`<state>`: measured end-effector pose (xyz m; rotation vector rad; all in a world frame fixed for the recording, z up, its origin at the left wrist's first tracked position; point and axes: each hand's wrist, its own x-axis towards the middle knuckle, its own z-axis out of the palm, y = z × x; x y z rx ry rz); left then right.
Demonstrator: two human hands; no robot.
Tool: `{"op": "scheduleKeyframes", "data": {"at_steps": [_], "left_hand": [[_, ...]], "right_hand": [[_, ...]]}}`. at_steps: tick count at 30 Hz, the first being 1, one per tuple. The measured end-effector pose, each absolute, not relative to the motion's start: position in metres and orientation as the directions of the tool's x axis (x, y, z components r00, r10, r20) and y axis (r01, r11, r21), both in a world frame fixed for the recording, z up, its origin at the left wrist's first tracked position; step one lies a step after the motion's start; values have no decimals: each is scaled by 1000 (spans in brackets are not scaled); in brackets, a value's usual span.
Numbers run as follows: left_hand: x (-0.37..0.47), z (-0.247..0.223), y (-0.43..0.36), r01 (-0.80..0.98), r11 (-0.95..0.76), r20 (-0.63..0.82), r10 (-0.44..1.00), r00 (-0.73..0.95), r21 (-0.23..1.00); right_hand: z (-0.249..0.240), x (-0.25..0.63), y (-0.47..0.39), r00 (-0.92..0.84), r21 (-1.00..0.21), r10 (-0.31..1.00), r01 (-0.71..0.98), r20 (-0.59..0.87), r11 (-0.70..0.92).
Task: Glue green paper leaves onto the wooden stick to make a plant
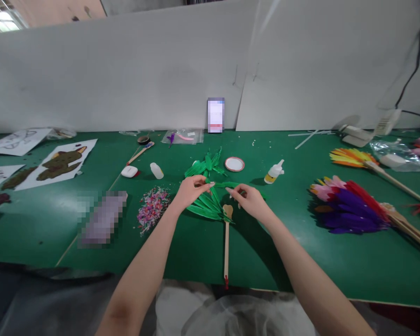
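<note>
A long green feather [224, 185] stretches between my two hands above the table. My left hand [192, 191] pinches it at its left part, fingertips closed. My right hand [248, 200] has thumb and fingers drawn together at the feather's right part, which runs on behind the fingers. Below them, a fan of green feathers [206, 205] spreads to the left from the heart-shaped head of a wooden stick handle [227, 247]. Red cord hangs at the stick's lower end. Beyond my left hand lies a heap of loose green feathers [208, 163].
A white round lid [234, 164], a glue bottle [273, 172] and a small white bottle [157, 171] stand around. Pink-purple bits [153, 207] lie left. Purple-red feather fans [353, 207] and a yellow fan [352, 157] lie right. A phone [216, 115] leans against the back wall.
</note>
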<state>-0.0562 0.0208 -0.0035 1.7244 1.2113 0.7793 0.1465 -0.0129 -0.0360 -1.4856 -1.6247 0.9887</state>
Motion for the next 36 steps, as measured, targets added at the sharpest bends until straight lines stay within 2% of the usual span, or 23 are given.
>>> {"op": "scheduleKeyframes", "data": {"at_steps": [4, 8, 13, 17, 23, 29, 36], "left_hand": [[-55, -9, 22, 326, -157, 26, 927, 374, 932], [-55, -9, 22, 280, -155, 44, 930, 365, 947], [-52, -11, 21, 292, -190, 56, 910, 411, 937], [-49, -13, 20, 321, -183, 34, 908, 419, 929], [-48, -12, 21, 358, -193, 27, 906, 421, 914], [-52, -17, 24, 556, -233, 52, 945, 322, 798], [-56, -20, 25, 586, -197, 10, 952, 306, 786]], "right_hand": [[-35, 146, -15, -139, -869, 990, 490, 4, 73], [-26, 148, -21, -248, -841, 958, 541, -147, 11], [-19, 151, -26, -291, -795, 906, 601, -308, -78], [-17, 151, -27, -323, -794, 867, 595, -379, -125], [-19, 149, -29, -385, -823, 842, 556, -378, -116], [-22, 145, -30, -345, -773, 869, 631, -356, -66], [-16, 143, -33, -307, -732, 897, 681, -319, -28]]}}
